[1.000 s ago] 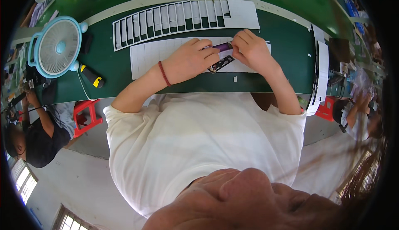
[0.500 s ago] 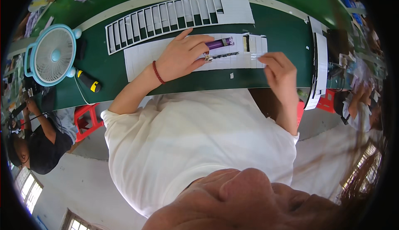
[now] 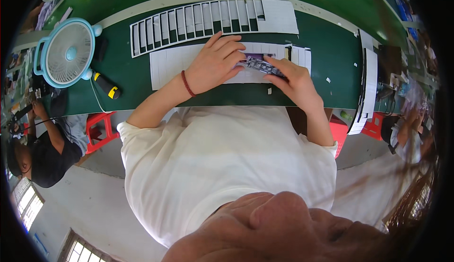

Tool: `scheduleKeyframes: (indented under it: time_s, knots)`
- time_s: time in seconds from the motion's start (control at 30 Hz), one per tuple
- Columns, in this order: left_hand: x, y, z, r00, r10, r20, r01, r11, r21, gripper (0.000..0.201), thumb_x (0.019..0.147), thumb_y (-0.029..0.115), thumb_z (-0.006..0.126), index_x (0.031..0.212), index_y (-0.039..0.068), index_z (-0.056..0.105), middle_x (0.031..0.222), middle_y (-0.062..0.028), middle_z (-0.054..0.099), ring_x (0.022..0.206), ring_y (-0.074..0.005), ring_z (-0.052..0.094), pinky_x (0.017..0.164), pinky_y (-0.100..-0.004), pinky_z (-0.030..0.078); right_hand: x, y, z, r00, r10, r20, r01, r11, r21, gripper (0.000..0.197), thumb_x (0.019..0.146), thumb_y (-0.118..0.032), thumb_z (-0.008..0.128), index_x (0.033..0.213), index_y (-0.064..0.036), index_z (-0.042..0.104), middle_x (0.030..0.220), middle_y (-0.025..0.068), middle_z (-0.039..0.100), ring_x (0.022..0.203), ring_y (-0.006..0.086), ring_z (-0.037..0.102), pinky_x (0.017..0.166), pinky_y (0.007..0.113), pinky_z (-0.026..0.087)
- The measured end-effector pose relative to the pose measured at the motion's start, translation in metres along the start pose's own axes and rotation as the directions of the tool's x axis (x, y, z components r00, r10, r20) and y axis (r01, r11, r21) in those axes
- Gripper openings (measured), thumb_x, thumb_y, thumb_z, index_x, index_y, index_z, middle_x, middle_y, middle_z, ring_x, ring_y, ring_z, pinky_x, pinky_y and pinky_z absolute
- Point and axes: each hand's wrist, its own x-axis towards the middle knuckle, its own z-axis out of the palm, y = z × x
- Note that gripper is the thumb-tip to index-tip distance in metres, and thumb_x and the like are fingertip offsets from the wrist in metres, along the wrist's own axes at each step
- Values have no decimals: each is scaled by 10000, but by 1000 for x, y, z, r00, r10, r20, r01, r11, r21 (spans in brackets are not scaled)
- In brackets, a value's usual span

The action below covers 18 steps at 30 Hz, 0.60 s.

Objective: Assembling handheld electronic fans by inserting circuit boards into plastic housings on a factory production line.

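Note:
Both my hands meet over a long white sheet (image 3: 165, 65) marked off into strips. Between them is a circuit board (image 3: 261, 65) with a purple cylindrical part (image 3: 254, 55) along its far side. My left hand (image 3: 212, 67), a red braided band at its wrist, pinches the left end, its other fingers spread. My right hand (image 3: 298, 83) is closed on the right end with thumb and fingers. The fingertips hide both ends of the board. Beyond the sheet lies a white ladder-like piece (image 3: 279, 17) with several slots, white pieces showing in them.
A light-blue fan (image 3: 70, 54) stands at the left, a yellow-and-black handled tool (image 3: 107, 85) beside it. Stacked white sheets (image 3: 366, 84) lie at the table's right end. Small white scraps (image 3: 328, 80) dot the green table (image 3: 331, 58). A person (image 3: 56, 153) sits at far left.
My right hand has moved left from the sheet's right end and taken hold of the board. The board has turned, showing its broad face instead of its edge. The view has shifted slightly.

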Motion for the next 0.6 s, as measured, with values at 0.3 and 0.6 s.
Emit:
scheduleKeyframes:
  time_s: [0.3,0.6]
  knots:
    - [-6,6,9,996,50,-77,-35,981,189,262,845,140,753,1095,114,682,1268,-73,643,1293,-299,583,1120,-513,457,4,-5,-11,954,292,65,-296,953,58,303,889,-83,790,1182,-57,719,942,108,666,762,223,627,702,328,528]
    - [2,14,2,999,12,50,-22,978,209,197,809,90,687,1004,87,669,1209,-89,621,1231,-295,582,978,-435,508,10,9,4,998,43,-49,-43,999,-13,312,780,-53,835,1083,-73,764,980,83,630,910,265,614,769,371,531]
